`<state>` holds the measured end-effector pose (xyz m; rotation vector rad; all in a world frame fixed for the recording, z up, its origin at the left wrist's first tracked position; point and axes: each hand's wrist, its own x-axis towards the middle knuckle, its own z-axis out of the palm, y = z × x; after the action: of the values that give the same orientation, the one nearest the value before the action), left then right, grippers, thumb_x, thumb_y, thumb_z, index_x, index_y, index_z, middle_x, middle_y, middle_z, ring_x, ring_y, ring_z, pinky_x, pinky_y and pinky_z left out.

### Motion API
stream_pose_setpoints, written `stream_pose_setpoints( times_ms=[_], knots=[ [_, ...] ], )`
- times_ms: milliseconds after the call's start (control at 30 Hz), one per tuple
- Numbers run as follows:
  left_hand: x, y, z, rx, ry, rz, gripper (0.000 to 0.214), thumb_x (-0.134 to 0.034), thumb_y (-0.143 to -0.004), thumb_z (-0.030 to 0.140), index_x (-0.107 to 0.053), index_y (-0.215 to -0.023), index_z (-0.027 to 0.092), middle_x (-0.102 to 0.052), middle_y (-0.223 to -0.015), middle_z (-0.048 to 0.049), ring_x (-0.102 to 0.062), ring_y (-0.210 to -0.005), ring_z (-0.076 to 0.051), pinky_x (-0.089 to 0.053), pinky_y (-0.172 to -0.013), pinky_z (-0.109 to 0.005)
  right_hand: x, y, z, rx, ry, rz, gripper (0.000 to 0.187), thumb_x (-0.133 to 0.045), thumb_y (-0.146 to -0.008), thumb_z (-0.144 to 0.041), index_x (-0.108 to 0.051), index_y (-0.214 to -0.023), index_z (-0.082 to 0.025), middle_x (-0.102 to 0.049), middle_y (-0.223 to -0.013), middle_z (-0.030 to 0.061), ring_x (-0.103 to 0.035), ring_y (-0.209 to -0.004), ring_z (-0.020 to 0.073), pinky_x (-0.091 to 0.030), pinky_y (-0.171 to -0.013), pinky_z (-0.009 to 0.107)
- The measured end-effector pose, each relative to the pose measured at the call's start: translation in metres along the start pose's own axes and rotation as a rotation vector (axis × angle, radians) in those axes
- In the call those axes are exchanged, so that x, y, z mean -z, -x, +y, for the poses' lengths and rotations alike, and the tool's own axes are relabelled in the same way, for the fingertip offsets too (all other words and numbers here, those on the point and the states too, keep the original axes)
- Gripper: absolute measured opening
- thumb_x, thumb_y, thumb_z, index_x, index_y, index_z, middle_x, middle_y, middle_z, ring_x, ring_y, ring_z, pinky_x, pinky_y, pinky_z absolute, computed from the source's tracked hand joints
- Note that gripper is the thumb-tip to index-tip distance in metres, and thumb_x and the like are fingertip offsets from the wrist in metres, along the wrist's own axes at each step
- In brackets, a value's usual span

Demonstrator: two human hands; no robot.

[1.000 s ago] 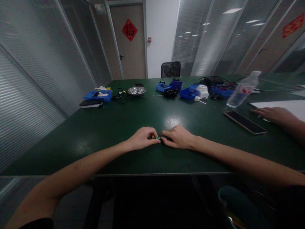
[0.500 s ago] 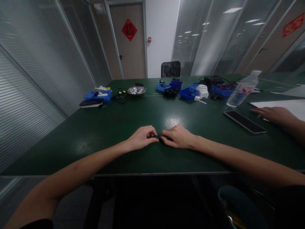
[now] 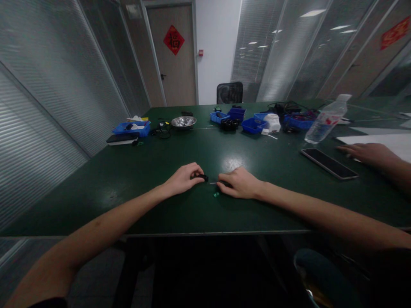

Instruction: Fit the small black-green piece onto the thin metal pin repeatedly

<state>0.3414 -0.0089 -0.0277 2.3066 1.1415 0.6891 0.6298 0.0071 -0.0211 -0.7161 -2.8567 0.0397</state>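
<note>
Glass partitions (image 3: 70,64) and a door (image 3: 178,81) bearing a red sign (image 3: 173,40) stand behind a green table (image 3: 160,167). At the table's near middle, two bare hands face each other across a narrow gap. Left hand (image 3: 183,179): grip closed, thumb and fingers pinching a small black part (image 3: 203,176), whose end projects rightward past the fingertips. Right hand (image 3: 242,183): grip closed on a thin tool (image 3: 213,183), its slender shaft pointing left toward the black part but apart from it; the rest is largely hidden by the fingers. Green chip (image 3: 216,194): lying on the table on the near side of the shaft, just beside the right fingertips, touched by neither hand. To the right lies a phone (image 3: 329,163), with a clear bottle (image 3: 326,124) beyond it; another person's hand (image 3: 369,153) rests at the edge of some paper (image 3: 391,140). Farther back, from left to right: a notebook (image 3: 123,137), a metal bowl (image 3: 184,127), a blue bin (image 3: 252,128) and a white device (image 3: 272,122). Beyond the table's far edge stands a chair (image 3: 229,93).
</note>
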Motion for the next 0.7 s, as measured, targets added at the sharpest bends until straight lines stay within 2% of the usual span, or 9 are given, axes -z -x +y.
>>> stream_pose_setpoints(
  times_ms=[700],
  knots=[
    [-0.0028,0.0039,0.0032,-0.041,-0.078,-0.008,0.018,-0.065,-0.101,0.027,-0.073,-0.115,0.018,-0.068,-0.112,-0.0093,-0.064,-0.100,-0.023,-0.051,-0.085,-0.035,0.0012,-0.0008,0.0018,-0.037,-0.004,-0.024,0.040,-0.041,-0.112,-0.046,-0.068,-0.099,-0.019,-0.071,-0.076,0.0032,-0.049,-0.057,0.0134,-0.025,-0.061,0.031]
  ],
)
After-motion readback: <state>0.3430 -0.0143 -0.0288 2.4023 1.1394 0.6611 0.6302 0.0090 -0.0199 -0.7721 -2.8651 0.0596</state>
